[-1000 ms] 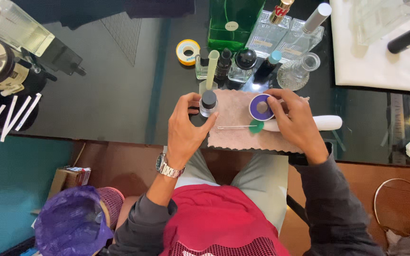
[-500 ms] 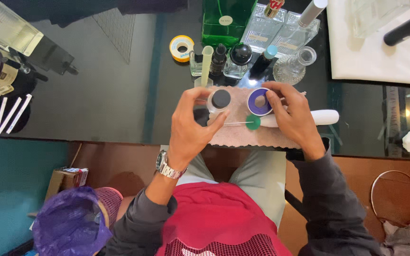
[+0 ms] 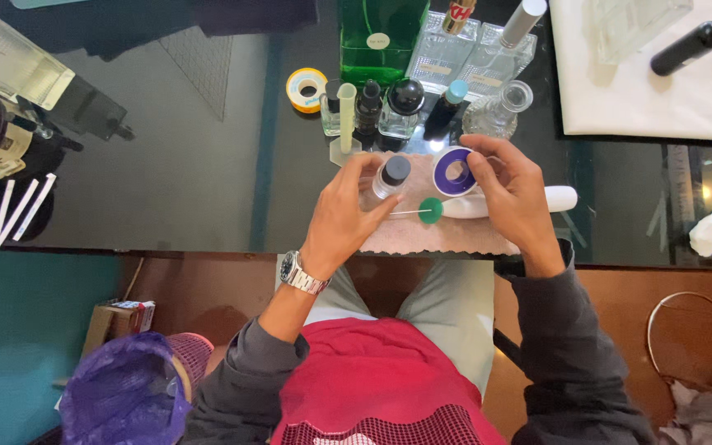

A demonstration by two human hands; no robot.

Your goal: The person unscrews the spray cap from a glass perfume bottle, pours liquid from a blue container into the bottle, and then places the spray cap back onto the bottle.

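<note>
The dark glass bench (image 3: pixel 191 189) carries a pinkish cloth (image 3: pixel 447 235) at its near edge, with a row of small bottles (image 3: pixel 405 107) just beyond it; a white tube (image 3: pixel 558 198) lies across the cloth. My left hand (image 3: pixel 344 218) is wrapped around a small clear bottle with a dark cap (image 3: pixel 391 175), tilted over the cloth; my right hand (image 3: pixel 512 194) pinches a purple tape roll (image 3: pixel 455 171) just beside that bottle.

Bare dark glass tabletop (image 3: pixel 191 181) lies open left of the pink cloth (image 3: pixel 447 235). Directly beyond the cloth, passage is blocked by a close row: yellow tape roll (image 3: pixel 305 88), measuring cylinder (image 3: pixel 346 119), small dark-capped bottles (image 3: pixel 405 107), green bottle (image 3: pixel 381 37). White strips (image 3: pixel 14 210) crowd the far left edge.
</note>
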